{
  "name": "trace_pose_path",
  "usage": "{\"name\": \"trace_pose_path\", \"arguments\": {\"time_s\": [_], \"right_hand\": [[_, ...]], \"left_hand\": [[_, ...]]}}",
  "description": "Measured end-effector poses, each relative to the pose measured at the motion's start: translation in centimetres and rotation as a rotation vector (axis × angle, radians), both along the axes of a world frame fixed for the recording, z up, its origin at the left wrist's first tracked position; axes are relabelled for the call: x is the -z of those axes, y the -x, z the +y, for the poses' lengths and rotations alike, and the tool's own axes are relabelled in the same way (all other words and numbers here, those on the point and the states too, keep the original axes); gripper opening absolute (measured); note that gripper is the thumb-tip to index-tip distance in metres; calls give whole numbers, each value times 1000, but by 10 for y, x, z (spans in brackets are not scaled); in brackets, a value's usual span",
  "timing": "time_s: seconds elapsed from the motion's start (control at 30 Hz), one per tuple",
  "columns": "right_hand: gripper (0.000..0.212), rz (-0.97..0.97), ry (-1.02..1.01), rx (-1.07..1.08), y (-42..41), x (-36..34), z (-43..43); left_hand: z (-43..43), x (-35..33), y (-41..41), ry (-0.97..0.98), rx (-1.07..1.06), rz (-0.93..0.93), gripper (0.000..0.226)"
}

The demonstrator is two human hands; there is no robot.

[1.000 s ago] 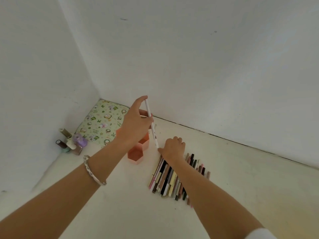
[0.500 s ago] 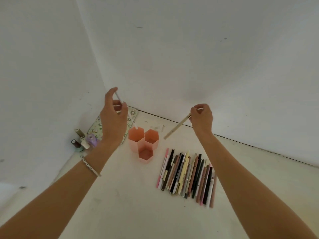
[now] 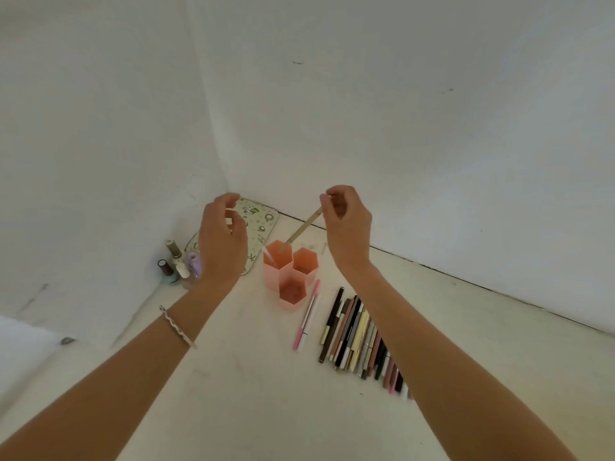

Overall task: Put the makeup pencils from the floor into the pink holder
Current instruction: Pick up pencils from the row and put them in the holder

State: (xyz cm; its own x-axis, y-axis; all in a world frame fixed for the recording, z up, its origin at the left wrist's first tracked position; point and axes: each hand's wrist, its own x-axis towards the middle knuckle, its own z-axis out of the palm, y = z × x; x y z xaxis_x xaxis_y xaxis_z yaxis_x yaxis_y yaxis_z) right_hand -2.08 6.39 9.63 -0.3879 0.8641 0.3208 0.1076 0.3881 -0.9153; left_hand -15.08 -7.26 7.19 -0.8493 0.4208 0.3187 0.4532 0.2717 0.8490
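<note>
right hand (image 3: 346,224) pinches the top of a tan makeup pencil (image 3: 301,230) — long axis slanting down-left, tip inside the rear-left cell of the pink holder (image 3: 290,277); left hand (image 3: 222,241), fingers curled, grip unclear. remaining pencils (image 3: 356,334) lie on the floor — right of holder.

I read this as a room in a home, in a bare corner where two plain white walls (image 3: 399,111) meet a pale floor (image 3: 233,377) along a dark seam. What I see set out is personal grooming kit: nail polish bottles (image 3: 176,267) clustered against the wall, a small floral-print pad (image 3: 259,227) in the corner, a pink holder (image 3: 291,277) of hexagonal cups, and a row of makeup pencils (image 3: 356,334) laid straight on the floor
</note>
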Motion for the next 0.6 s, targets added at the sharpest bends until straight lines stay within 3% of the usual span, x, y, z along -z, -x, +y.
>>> {"name": "trace_pose_path", "arguments": {"time_s": [0.17,0.37,0.5,0.6], "right_hand": [[9,-307,-128,-179,2,30,-15],[18,-253,-5,-39,-28,30,3],[16,-256,68,24,-53,30,20],[20,-311,90,34,-71,40,27]], "left_hand": [[3,-11,-38,16,168,-61,21],[20,30,-97,480,470,60,6],[35,54,-122,1064,588,390,18],[50,71,-133,1106,509,428,22]]}}
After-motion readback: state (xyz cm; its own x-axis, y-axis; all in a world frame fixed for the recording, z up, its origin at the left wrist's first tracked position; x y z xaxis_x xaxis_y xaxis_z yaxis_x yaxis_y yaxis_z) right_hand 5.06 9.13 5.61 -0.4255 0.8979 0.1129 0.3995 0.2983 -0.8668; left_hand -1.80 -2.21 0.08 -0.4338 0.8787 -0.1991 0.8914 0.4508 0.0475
